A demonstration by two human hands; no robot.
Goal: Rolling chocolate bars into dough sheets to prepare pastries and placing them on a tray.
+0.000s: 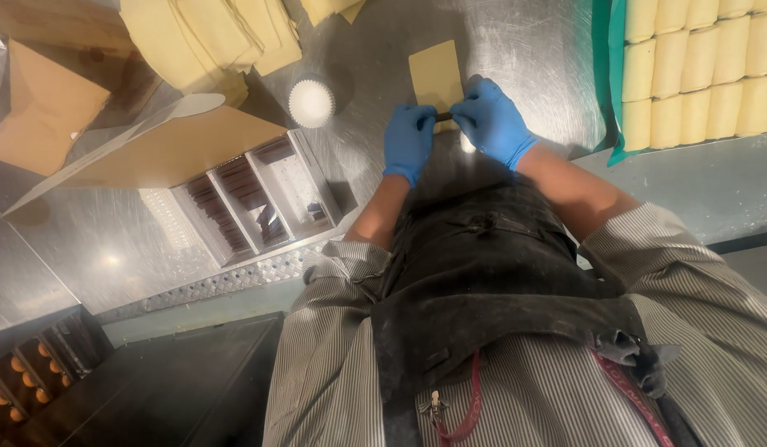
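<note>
Dough lay flat on the shiny metal desk [524, 50] as a pale yellow rectangle [436, 73], near the middle of the desk top. At its near edge sat a small dark stick [443, 117], maybe chocolate, though it was too small to be sure. Both hands wore blue gloves. The left hand [409, 139] was curled, with its fingertips pinched on one end of the dark stick. The right hand [493, 121] was curled the same way, pinching the other end and touching the dough edge.

Just left of the dough stood a white round paper cup [311, 101]. Nearer the person, on the left, a clear plastic tray [263, 194] with long slots held more dark sticks. A brown cardboard box [110, 132] lay open beside it. Sheets of pale dough [210, 37] were piled at the far left of the desk. On the right, rows of rolled dough pieces [702, 66] sat close together on a green sheet [608, 83]. The person wore a striped shirt [334, 364] and a dark apron [483, 273].
</note>
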